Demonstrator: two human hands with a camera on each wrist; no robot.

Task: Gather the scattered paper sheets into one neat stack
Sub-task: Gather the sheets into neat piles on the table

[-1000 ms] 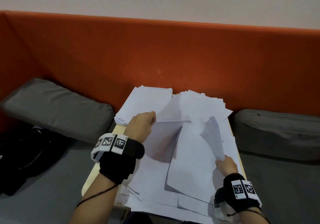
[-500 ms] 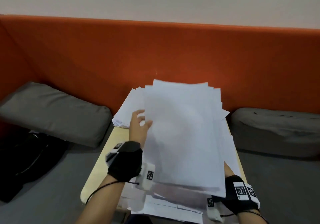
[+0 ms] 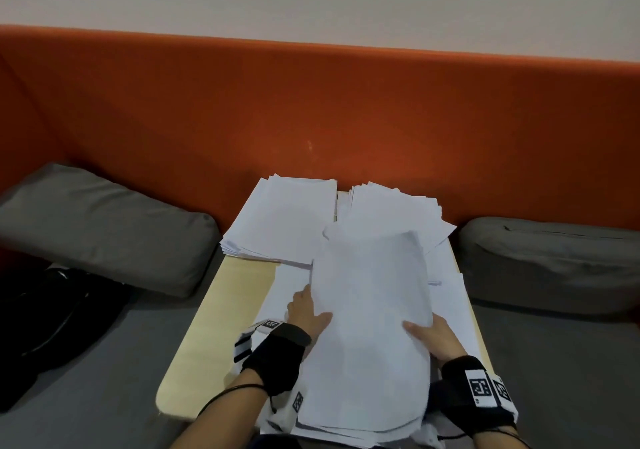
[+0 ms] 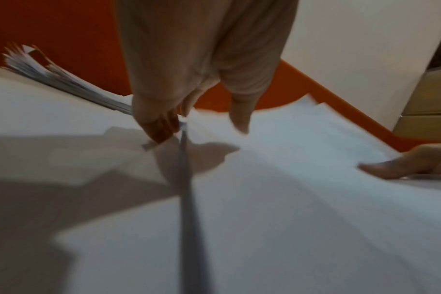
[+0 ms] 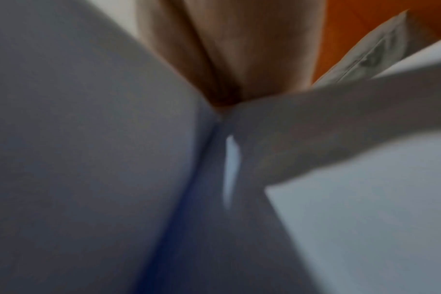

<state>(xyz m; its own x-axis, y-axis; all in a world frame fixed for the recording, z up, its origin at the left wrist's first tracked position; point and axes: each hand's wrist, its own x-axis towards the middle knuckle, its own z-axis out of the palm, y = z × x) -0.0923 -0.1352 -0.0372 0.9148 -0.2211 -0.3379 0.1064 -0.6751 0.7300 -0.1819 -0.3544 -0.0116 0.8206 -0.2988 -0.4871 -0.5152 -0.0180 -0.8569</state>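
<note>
Against an orange backrest (image 3: 311, 102), a small table (image 3: 221, 310) carries paper sheets (image 3: 370, 310). The left hand (image 3: 308, 313) at nine o'clock and right hand (image 3: 433, 339) at three pinch the bowed bundle's edges; loosening could fan it.

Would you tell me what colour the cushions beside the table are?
Both cushions are grey, one on each side of the table; the head view shows them best.

Matt white paper sheets (image 3: 370, 310) lie on a smooth pale wood-look counter (image 3: 221, 317). Grey cloth cushions (image 3: 104, 226) and an orange fabric backrest (image 3: 311, 109) look soft and matt.
</note>
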